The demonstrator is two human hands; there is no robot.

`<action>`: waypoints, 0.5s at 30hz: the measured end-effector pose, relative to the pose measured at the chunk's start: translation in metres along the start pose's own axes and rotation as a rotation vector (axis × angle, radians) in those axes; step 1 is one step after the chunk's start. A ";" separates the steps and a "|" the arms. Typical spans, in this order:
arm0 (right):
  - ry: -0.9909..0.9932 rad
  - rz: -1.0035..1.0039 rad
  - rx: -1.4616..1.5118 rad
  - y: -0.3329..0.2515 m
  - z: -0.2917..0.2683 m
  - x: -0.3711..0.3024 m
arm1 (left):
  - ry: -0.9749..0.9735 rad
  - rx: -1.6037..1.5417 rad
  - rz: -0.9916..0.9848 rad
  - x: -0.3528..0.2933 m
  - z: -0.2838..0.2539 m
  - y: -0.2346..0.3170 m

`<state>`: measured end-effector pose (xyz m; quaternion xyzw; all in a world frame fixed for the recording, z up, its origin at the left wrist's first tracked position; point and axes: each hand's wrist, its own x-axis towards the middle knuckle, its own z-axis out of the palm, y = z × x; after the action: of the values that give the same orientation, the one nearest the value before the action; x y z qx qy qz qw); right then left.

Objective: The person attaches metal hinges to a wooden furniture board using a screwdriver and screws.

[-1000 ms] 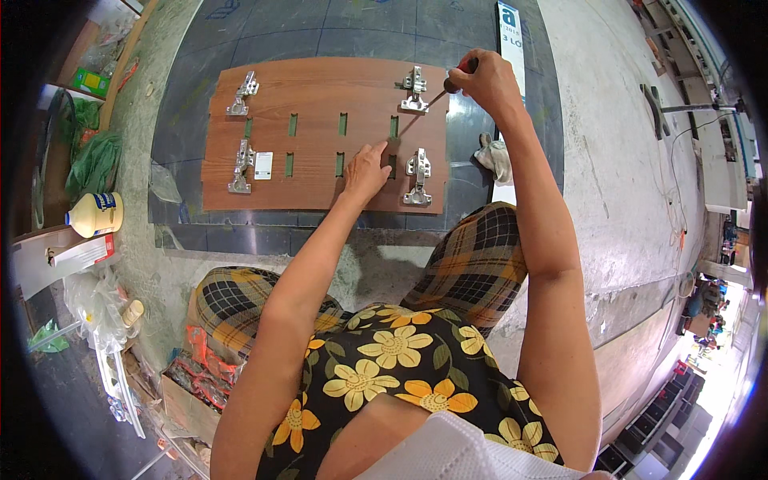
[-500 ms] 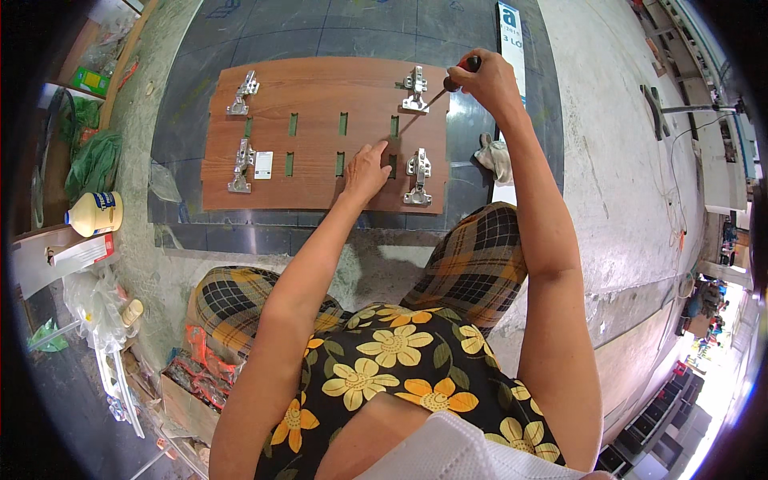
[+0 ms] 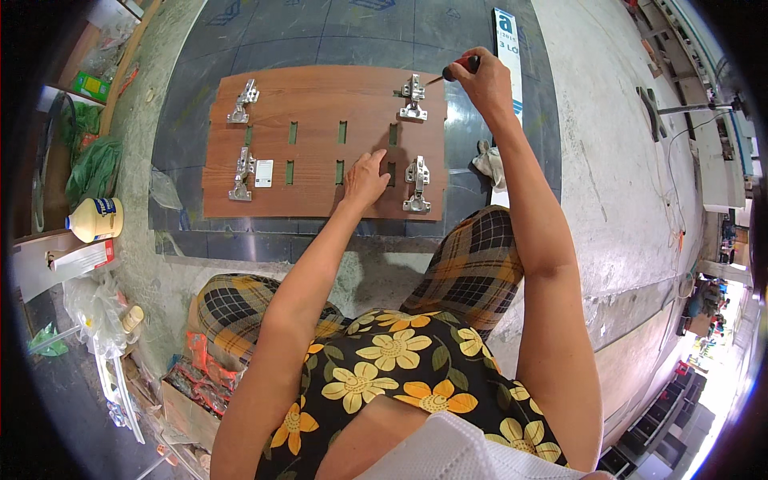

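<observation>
My right hand (image 3: 486, 86) grips a screwdriver (image 3: 458, 70) by its red and black handle. Its shaft points left toward the upper part of the far right metal hinge (image 3: 413, 98); whether the tip touches it, I cannot tell. That hinge lies on a brown wood-grain panel (image 3: 320, 92) with several slots cut through it. My left hand (image 3: 366, 180) rests on the panel, fingers stretched out, beside a near slot. Right of it is the near right hinge (image 3: 417, 186). Two more hinges, far left (image 3: 243, 102) and near left (image 3: 242, 174), sit across the panel.
Under the panel lies a dark sheet (image 3: 180, 120) on the concrete floor. A white printed strip (image 3: 507, 60) and a crumpled cloth (image 3: 490, 164) are at the right. To the left stand a cream bottle (image 3: 98, 219), plastic bags (image 3: 90, 308) and a box of red packets (image 3: 192, 384).
The screwdriver has swung from the lower end of the far right hinge up toward its upper part. The panel sits slightly lower in view. My left hand stays on the panel.
</observation>
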<state>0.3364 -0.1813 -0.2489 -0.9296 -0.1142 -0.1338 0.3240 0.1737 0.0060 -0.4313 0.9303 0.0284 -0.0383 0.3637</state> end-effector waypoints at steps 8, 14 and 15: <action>-0.048 0.028 -0.022 0.000 0.008 0.000 | 0.002 -0.001 -0.010 0.001 0.000 -0.001; -0.069 0.157 0.146 0.008 0.014 0.004 | -0.009 -0.014 -0.034 0.001 -0.002 0.002; -0.070 0.156 0.147 0.012 0.015 0.005 | -0.016 -0.022 -0.038 0.001 -0.002 0.001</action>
<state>0.3476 -0.1798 -0.2654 -0.9134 -0.0621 -0.0670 0.3967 0.1754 0.0066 -0.4292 0.9252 0.0438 -0.0524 0.3734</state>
